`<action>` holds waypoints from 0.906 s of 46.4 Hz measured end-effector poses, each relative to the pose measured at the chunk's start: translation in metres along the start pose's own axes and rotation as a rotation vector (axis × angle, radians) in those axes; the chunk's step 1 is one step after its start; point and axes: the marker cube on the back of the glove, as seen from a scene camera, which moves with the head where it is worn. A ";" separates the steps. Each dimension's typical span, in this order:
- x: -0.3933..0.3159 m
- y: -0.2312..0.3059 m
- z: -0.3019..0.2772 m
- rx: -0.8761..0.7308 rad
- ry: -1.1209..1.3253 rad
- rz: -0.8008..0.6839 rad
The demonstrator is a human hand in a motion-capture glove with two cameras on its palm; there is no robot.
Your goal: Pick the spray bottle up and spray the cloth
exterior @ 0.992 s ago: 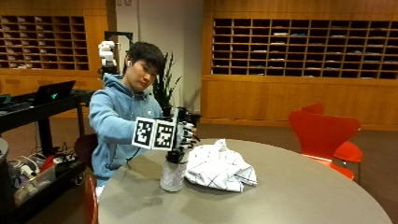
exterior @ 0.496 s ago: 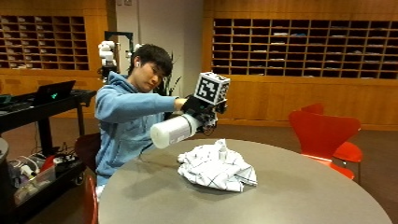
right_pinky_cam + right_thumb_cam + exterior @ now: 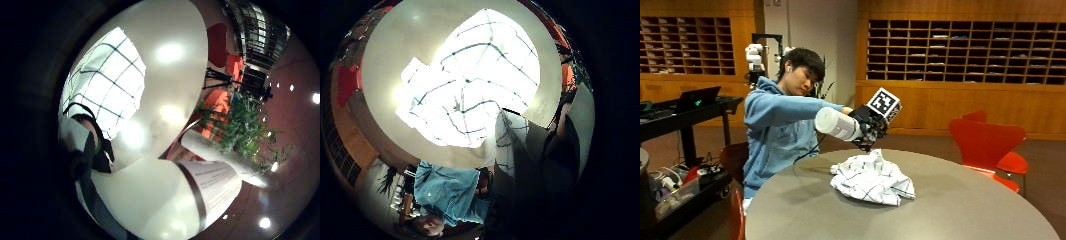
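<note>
A person seated at the round grey table point(image 3: 959, 200) holds the white spray bottle point(image 3: 837, 124) in the gloved right hand point(image 3: 866, 127), its fingers curled around the bottle's neck end. The bottle is tipped nearly sideways in the air, base pointing away from the cloth. Just below the hand, the crumpled white checked cloth point(image 3: 873, 179) lies on the table.

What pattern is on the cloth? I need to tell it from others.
White with a thin dark grid check on the cloth, clearest in the thumb side palm view.
</note>
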 end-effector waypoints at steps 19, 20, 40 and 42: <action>0.011 0.000 -0.017 0.075 -0.153 -0.047; 0.011 0.002 -0.021 0.091 -0.189 -0.054; -0.022 0.028 -0.130 0.627 -1.217 -0.259; -0.027 0.027 -0.133 0.676 -1.350 -0.297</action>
